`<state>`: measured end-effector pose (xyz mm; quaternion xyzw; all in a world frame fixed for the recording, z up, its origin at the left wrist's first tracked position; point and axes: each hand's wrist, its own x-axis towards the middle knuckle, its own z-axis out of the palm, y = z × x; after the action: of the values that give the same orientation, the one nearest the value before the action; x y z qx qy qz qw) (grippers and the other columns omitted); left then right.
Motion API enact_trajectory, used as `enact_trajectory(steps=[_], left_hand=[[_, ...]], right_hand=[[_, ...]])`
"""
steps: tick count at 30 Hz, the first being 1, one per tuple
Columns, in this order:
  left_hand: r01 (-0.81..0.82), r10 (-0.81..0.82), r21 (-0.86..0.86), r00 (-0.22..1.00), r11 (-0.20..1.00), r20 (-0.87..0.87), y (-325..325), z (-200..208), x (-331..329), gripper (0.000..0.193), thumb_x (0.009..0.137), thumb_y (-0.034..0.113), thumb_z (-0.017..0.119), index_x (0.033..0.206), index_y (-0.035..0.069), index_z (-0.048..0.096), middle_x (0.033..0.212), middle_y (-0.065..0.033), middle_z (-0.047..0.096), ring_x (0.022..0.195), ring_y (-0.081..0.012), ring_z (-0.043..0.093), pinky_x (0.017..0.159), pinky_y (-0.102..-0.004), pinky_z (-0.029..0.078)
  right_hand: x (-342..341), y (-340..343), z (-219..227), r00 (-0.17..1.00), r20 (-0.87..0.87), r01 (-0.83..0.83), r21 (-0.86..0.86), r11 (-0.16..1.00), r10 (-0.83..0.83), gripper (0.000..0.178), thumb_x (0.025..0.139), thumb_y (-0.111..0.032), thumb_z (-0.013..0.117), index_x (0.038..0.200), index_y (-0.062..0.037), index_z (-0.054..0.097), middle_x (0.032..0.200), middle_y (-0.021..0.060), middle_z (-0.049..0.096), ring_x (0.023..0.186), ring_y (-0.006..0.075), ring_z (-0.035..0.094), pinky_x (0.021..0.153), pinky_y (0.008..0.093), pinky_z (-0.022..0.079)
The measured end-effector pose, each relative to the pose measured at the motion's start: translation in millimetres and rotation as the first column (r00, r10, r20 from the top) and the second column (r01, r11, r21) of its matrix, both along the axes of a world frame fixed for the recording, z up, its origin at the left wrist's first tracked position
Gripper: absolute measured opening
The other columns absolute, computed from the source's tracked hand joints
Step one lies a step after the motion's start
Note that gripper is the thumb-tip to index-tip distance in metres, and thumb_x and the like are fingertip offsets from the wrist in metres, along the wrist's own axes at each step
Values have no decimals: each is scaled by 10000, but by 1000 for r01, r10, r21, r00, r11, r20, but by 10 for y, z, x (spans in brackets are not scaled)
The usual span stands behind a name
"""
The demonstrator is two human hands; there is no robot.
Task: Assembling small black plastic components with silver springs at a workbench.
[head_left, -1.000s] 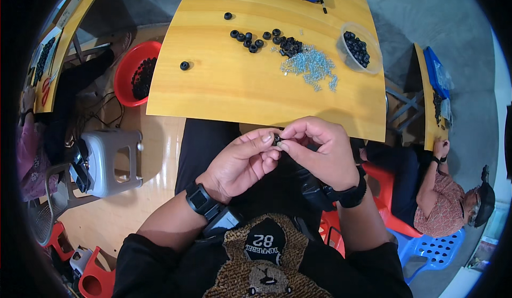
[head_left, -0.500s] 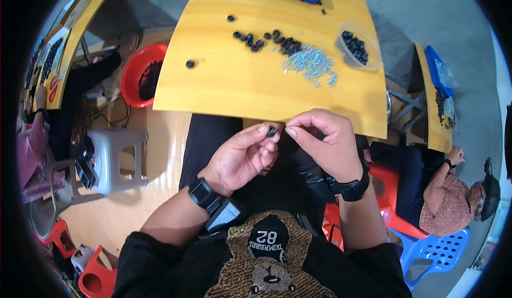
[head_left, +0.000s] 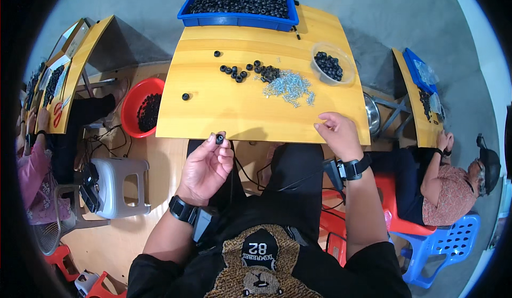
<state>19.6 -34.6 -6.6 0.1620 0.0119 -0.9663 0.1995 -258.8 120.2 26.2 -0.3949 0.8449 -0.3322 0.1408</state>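
Observation:
Between the thumb and index finger of my left hand (head_left: 205, 172) is a small black round knob (head_left: 219, 138) with a hole in its face. That hand is palm up at the table's front edge. My right hand (head_left: 340, 134) hovers over the right front of the yellow table (head_left: 213, 122), fingers loosely curled. Its thumb and index tips stand apart, and nothing shows between them. Beyond it lies a pile of small shiny silvery pieces (head_left: 290, 87), too small to name surely. A cluster of similar black knobs (head_left: 269, 74) touches the pile's left side.
A blue tray (head_left: 237, 20) full of black knobs stands at the table's far edge. At right is a clear plastic tub (head_left: 346, 76) with black pieces. A red basin (head_left: 128, 111) sits on the floor at left. People work at tables on both sides.
My hands have moved apart: the left went leftward with the black knob, the right shifted right over the table. The view has tilted up, showing more of the blue tray.

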Motion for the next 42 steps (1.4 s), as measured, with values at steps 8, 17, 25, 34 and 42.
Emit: enact_trajectory(steps=[8, 17, 25, 34, 42], left_hand=[[29, -29, -6, 998, 1000, -53, -322, 59, -260, 248, 946, 233, 534, 1053, 14, 579, 877, -60, 560, 746, -116, 480, 653, -210, 442], [112, -110, 17, 991, 994, -75, -480, -100, -412, 246, 919, 205, 564, 1064, 7, 580, 883, -77, 563, 752, -130, 490, 661, -224, 431], [104, -91, 79, 985, 991, -145, -596, -226, -456, 227, 927, 152, 550, 1086, -9, 573, 890, -99, 615, 750, -140, 594, 661, -261, 448], [119, -117, 15, 988, 993, -96, -605, -222, -463, 246, 915, 216, 571, 1056, 14, 582, 869, -77, 573, 741, -131, 476, 651, -232, 410], [141, -141, 2, 986, 990, -87, -606, -238, -457, 229, 906, 214, 584, 1042, 29, 594, 858, -77, 582, 743, -150, 495, 659, -259, 412]], right_hand=[[55, -850, 495, 979, -16, -201, 144, 969, 205, 150, 753, -191, 653, 801, -55, 694, 715, 137, 652, 668, 283, 640, 634, 353, 507], [-134, -1845, 148, 894, -421, -71, 202, 977, 152, 49, 711, -100, 640, 683, -100, 680, 753, 105, 643, 763, 308, 616, 654, 406, 511], [-189, -2044, -41, 847, -387, -366, 69, 928, 363, 60, 678, -7, 671, 737, -20, 665, 797, 107, 623, 857, 296, 571, 758, 385, 482], [-217, -2070, -158, 860, -326, -368, 137, 920, 393, 83, 699, -26, 662, 780, -37, 682, 812, 96, 642, 872, 288, 580, 795, 387, 453], [-210, -2096, -125, 867, -298, -370, 151, 917, 399, 86, 709, -20, 634, 782, -21, 681, 806, 127, 641, 852, 310, 578, 795, 402, 467]])
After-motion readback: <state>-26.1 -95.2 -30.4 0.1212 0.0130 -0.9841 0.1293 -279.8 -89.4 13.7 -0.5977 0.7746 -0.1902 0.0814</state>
